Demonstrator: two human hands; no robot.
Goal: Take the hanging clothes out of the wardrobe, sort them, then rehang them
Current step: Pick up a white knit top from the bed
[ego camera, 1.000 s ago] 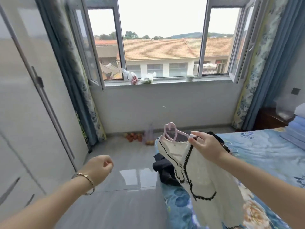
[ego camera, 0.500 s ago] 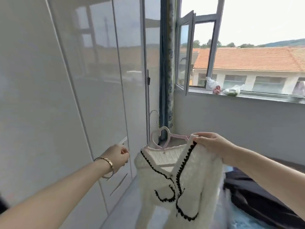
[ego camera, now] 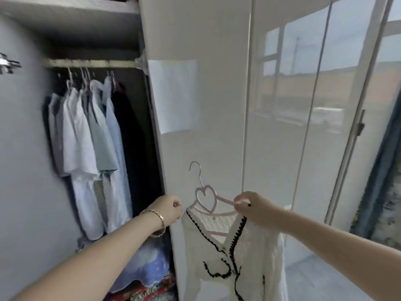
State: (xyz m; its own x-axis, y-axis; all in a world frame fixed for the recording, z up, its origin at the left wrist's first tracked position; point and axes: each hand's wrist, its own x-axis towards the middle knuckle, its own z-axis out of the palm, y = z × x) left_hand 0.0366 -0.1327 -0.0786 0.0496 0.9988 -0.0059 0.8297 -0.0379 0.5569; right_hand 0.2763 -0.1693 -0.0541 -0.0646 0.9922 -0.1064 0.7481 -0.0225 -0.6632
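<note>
A white knitted cardigan [ego camera: 230,255] with black trim hangs on a pink heart-shaped hanger [ego camera: 206,198] with a metal hook. My right hand [ego camera: 251,207] grips the hanger's right shoulder and the cardigan there. My left hand [ego camera: 168,208], wearing a bracelet, is closed in a fist just left of the hanger's left end; whether it touches the hanger is unclear. In the open wardrobe at the left, several white, grey and pale blue garments [ego camera: 91,148] and a dark one hang from the rail [ego camera: 91,63].
A glossy white wardrobe door [ego camera: 195,94] with a paper sheet [ego camera: 175,95] stands directly ahead, with further closed doors to its right. Folded blue and patterned bedding [ego camera: 147,268] lies at the wardrobe's bottom. A blue curtain [ego camera: 382,181] hangs at the far right.
My view has swung left from the window and bed to the open wardrobe. The cardigan on its hanger came along in my right hand, and my left hand moved close to the hanger.
</note>
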